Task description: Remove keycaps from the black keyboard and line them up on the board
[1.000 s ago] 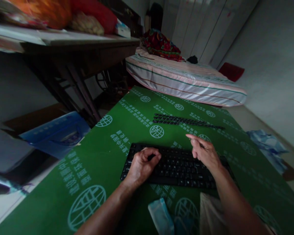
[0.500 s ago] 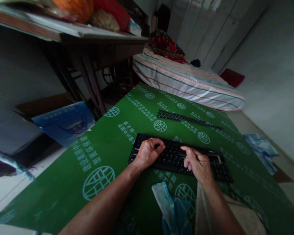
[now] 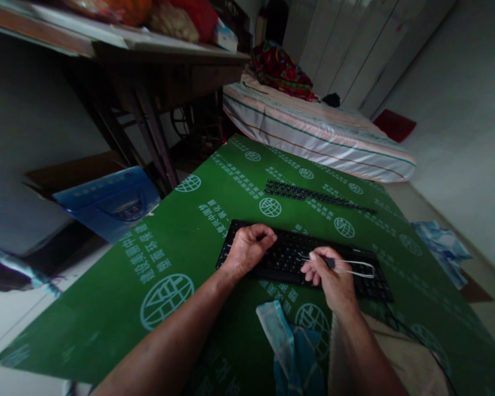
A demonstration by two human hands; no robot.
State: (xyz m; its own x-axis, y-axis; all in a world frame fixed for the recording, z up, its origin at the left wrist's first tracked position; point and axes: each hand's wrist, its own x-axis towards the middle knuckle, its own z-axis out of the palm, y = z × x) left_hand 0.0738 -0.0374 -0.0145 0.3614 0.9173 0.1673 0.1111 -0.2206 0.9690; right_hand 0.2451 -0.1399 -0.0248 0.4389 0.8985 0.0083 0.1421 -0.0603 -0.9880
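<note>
A black keyboard (image 3: 286, 263) lies on the green board, running across in front of me. My left hand (image 3: 247, 247) rests over its left part, fingers curled and thumb close to the index finger; whatever is between them, if anything, cannot be made out. Over the keyboard's right half, my right hand (image 3: 328, 272) is closed around a wire keycap puller (image 3: 357, 268). Its looped wire end points right, and its thin tips point left over the keys. Farther back, black keycaps (image 3: 313, 195) lie lined up in several rows.
The green printed board (image 3: 214, 242) serves as the work surface. A blue checked cloth (image 3: 286, 346) and a beige cloth (image 3: 379, 357) lie at the near side, with a black cable (image 3: 416, 344) there. A bed (image 3: 313, 129) stands behind, a wooden table (image 3: 169, 60) at left.
My right hand has turned and shifted slightly left, so the keycap puller shows more fully. My left hand stays at nearly the same spot. The view has tilted a little.
</note>
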